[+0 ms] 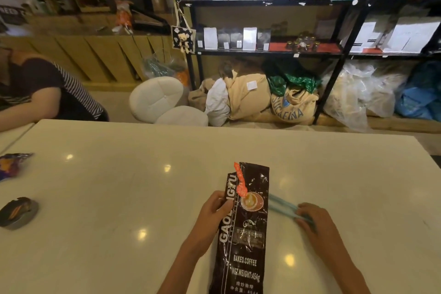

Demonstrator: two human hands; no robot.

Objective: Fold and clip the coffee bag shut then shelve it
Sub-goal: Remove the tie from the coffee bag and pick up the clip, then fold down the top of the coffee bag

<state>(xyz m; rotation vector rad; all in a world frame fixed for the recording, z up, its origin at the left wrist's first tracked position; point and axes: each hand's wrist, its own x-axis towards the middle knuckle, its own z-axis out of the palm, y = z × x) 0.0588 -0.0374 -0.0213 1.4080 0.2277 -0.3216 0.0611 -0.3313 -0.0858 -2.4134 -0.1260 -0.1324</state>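
A tall black coffee bag (245, 234) with white lettering and an orange strip near its top lies flat on the white table (119, 198), its open top pointing away from me. My left hand (214, 210) grips the bag's left edge about a third of the way down. To the right of the bag lies a long light-blue clip (282, 206), and my right hand (312, 219) is closed on its near end. Beyond the table stands a black shelf (267, 2) holding rows of bags.
A person in a dark striped top (47, 93) sits at the table's far left. A snack wrapper (12, 164) and a small round dish (19, 212) lie at the left edge. Sacks (262, 98) and white cushions (157, 98) fill the floor under the shelf.
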